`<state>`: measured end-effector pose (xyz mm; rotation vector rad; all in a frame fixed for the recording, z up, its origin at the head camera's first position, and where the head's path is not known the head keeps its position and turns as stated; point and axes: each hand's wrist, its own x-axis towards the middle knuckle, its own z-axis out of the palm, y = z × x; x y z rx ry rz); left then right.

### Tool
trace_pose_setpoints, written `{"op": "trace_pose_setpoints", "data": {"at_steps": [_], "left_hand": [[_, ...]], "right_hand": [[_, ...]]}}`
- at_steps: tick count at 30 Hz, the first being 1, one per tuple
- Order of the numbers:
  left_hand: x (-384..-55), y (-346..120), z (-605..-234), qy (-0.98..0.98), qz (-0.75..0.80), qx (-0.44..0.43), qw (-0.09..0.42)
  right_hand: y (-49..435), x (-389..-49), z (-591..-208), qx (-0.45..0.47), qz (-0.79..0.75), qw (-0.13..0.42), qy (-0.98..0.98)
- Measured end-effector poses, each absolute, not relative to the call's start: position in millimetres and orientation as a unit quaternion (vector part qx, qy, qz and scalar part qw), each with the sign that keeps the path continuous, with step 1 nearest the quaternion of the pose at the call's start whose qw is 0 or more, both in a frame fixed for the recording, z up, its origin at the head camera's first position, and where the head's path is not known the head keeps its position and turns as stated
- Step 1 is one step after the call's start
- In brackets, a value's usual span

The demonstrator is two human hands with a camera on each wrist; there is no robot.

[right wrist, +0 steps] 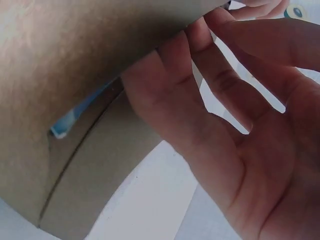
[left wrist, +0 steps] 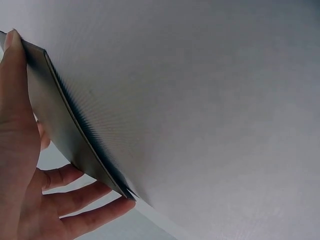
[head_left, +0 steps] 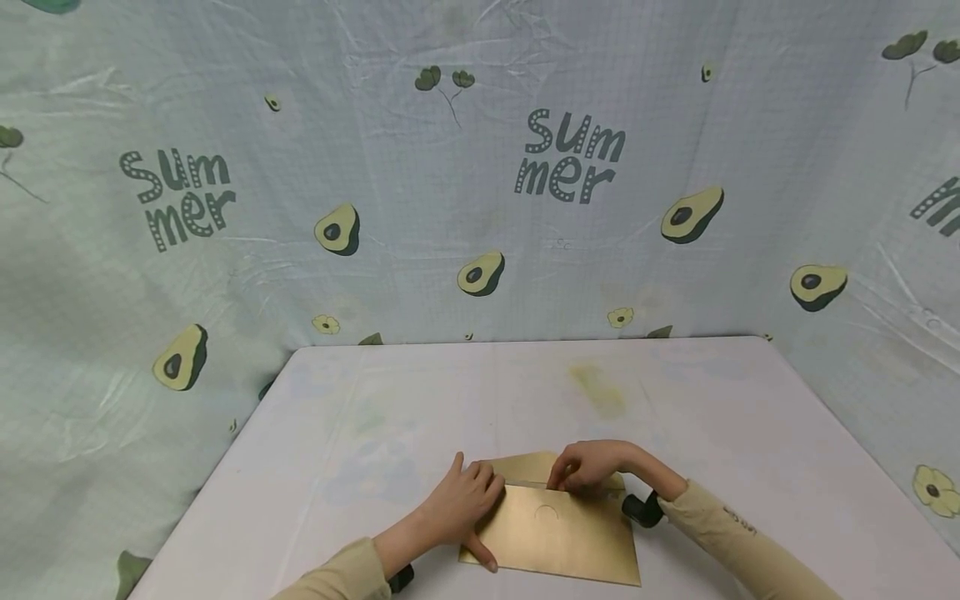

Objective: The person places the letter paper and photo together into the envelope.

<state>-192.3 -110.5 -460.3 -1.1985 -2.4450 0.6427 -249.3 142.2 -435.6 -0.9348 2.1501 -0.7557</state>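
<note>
A gold-brown envelope (head_left: pixel 562 542) lies on the table, its flap (head_left: pixel 521 468) folded back on the far side. My left hand (head_left: pixel 459 504) grips its left end, thumb near the bottom corner and fingers at the top edge; the left wrist view shows the thumb and fingers spanning that end. At the opening is my right hand (head_left: pixel 594 462), fingers pointing down. In the right wrist view these fingers (right wrist: pixel 165 95) reach behind the front panel, which hides their tips. A blue-and-white edge (right wrist: pixel 67 122) shows inside the opening. I cannot tell whether the right hand pinches anything.
The envelope is near the front of a pale table (head_left: pixel 420 400). Behind and beside the table hangs a sheet (head_left: pixel 405 167) printed with avocados and lettering. A dark wrist device (head_left: pixel 643 510) sits by the right cuff.
</note>
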Motion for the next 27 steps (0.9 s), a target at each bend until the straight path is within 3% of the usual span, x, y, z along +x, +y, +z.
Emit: {"op": "trace_pose_setpoints", "data": {"at_steps": [18, 27], "left_hand": [[-190.2, -107.5, -456.3, -0.863, 0.225, -0.427, 0.147], [-188.9, -110.2, -455.1, -0.863, 0.226, -0.426, 0.151]], "right_hand": [[163.1, -241.4, -441.9, -0.387, -0.278, 0.255, 0.842], [174.2, -235.8, -440.4, -0.369, -0.345, 0.245, 0.827]]}}
